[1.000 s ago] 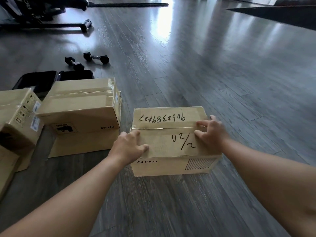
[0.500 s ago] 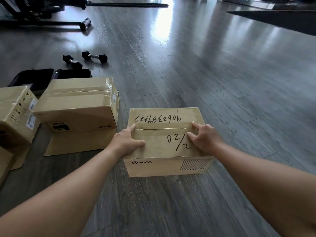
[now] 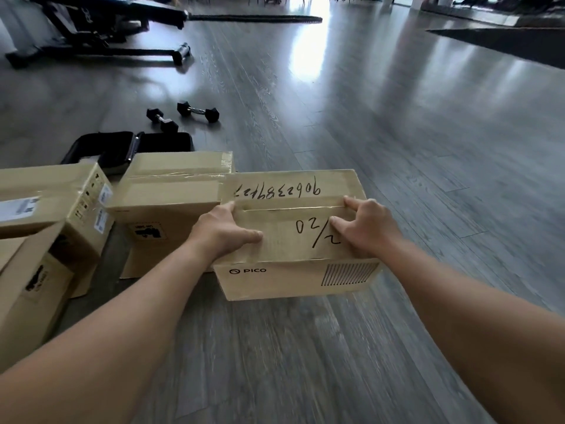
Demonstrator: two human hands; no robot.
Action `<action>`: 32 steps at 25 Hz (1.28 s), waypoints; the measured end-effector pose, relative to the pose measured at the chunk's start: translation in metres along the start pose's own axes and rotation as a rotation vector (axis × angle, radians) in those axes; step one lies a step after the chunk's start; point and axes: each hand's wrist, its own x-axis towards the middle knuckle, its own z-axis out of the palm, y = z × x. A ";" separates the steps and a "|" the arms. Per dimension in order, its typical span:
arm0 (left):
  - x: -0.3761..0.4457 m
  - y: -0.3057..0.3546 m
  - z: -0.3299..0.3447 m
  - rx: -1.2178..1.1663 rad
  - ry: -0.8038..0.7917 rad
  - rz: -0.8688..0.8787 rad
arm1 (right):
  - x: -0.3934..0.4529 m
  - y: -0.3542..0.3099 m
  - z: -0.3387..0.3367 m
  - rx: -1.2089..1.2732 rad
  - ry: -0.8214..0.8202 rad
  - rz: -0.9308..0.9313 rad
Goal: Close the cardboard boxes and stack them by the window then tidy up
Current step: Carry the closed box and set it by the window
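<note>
Two dumbbells (image 3: 183, 116) lie on glossy grey plank floor (image 3: 367, 148)

Marked box (image 3: 293, 228) on floor (image 3: 397, 148), taped box (image 3: 171, 197) just left, dumbbells (image 3: 183, 116) behind them
</note>
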 end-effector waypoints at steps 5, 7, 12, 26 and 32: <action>-0.023 0.051 -0.112 0.038 0.036 -0.053 | -0.006 -0.095 -0.075 -0.057 -0.111 -0.036; -0.039 0.077 -0.168 0.057 0.066 -0.074 | -0.010 -0.143 -0.124 -0.051 -0.131 -0.061; -0.107 0.142 -0.331 0.087 0.123 -0.161 | -0.025 -0.280 -0.258 -0.072 -0.218 -0.214; -0.448 0.112 -0.701 0.115 0.542 -0.615 | -0.225 -0.704 -0.392 -0.030 -0.433 -0.825; -0.613 0.017 -0.809 0.130 0.743 -0.838 | -0.370 -0.882 -0.346 -0.003 -0.552 -1.047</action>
